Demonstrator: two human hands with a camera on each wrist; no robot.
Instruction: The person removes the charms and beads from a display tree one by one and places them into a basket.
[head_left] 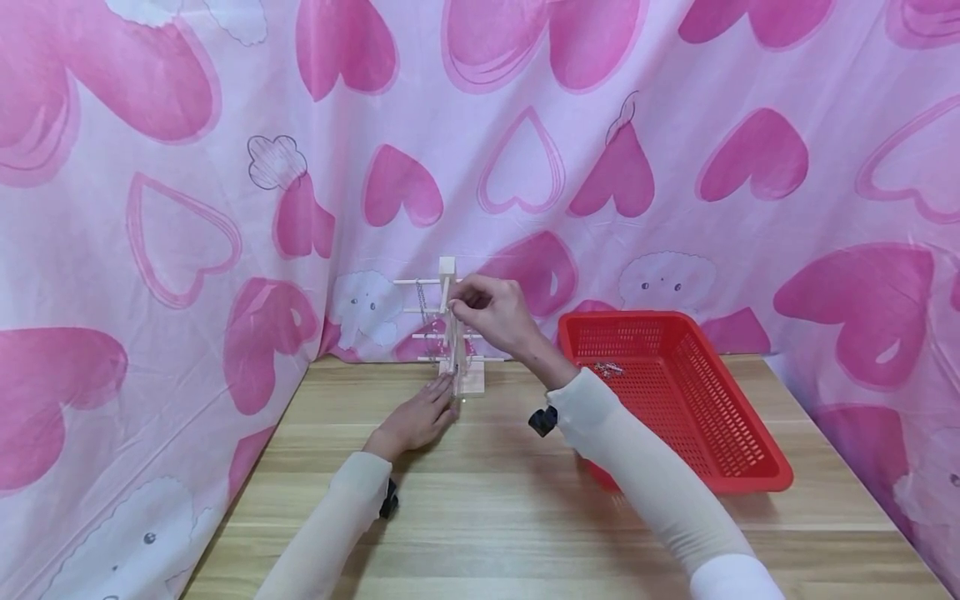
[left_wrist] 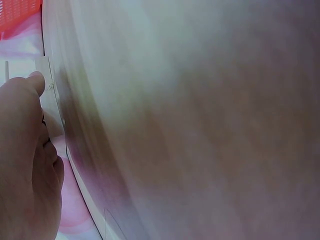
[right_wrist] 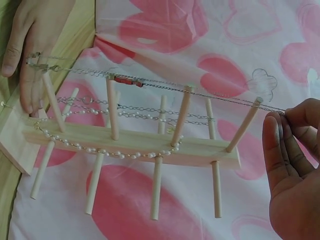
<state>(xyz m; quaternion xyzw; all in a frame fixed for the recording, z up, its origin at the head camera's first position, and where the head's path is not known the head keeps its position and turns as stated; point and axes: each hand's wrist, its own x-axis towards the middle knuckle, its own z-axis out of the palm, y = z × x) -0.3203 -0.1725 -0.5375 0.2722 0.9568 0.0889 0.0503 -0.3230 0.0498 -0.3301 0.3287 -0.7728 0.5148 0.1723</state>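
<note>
A wooden peg stand (head_left: 447, 267) stands upright at the back of the table, with rows of pegs on its post (right_wrist: 205, 151). My right hand (head_left: 497, 312) is at its upper part, pinching the end of a thin silver chain necklace (right_wrist: 129, 80) between thumb and fingers. That chain runs taut past the peg tips and bears small reddish and silver pieces. My left hand (head_left: 417, 419) rests on the stand's base (right_wrist: 20, 132) with its fingers extended. A pearl-beaded necklace (right_wrist: 131, 155) and other silver chains (right_wrist: 145, 116) hang on the pegs.
A red perforated basket (head_left: 750, 479) sits on the table at the right, with a small heap of silver jewellery (head_left: 609, 369) inside. A pink heart-patterned cloth (head_left: 405, 187) hangs behind the wooden table (head_left: 465, 517) and along its sides.
</note>
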